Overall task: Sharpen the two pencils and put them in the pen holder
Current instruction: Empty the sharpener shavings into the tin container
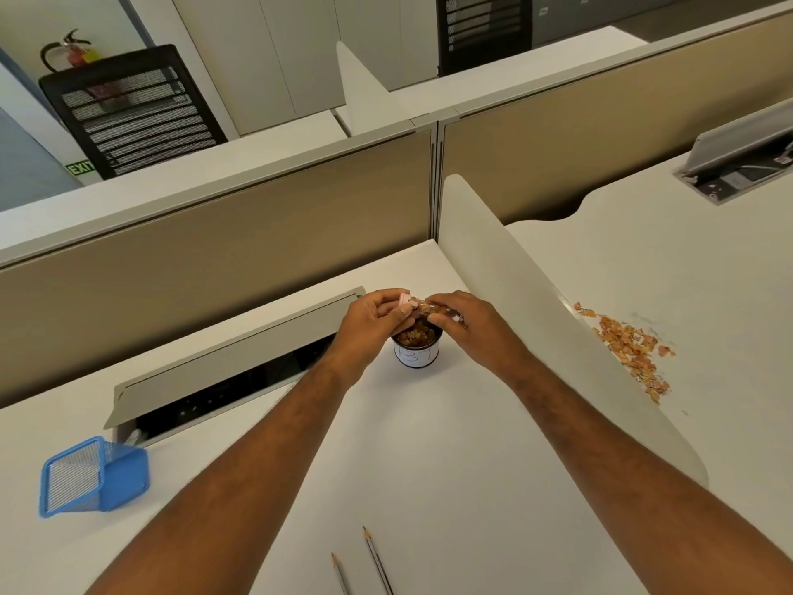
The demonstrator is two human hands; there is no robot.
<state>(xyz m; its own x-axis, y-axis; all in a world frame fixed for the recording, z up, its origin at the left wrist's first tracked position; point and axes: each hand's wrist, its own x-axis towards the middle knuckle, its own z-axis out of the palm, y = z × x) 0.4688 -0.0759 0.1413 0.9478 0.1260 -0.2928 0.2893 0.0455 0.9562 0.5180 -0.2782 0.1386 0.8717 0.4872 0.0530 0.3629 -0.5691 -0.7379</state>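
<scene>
Two pencils [377, 560] lie side by side on the white desk near its front edge, points facing away from me. A blue mesh pen holder [96, 476] stands at the left of the desk. Both hands are raised over a small white cup [417, 356] filled with brown shavings. My left hand [373, 319] pinches the pink part of a sharpener [405, 300]. My right hand [463, 319] grips its clear shavings case [433, 310], which holds shavings. The two pieces meet between my fingertips, just above the cup.
An open grey cable tray [231, 358] runs along the back of the desk. A curved white divider [515, 302] rises on the right, with a pile of pencil shavings [631, 341] on the neighbouring desk beyond it. Beige partition panels close the back.
</scene>
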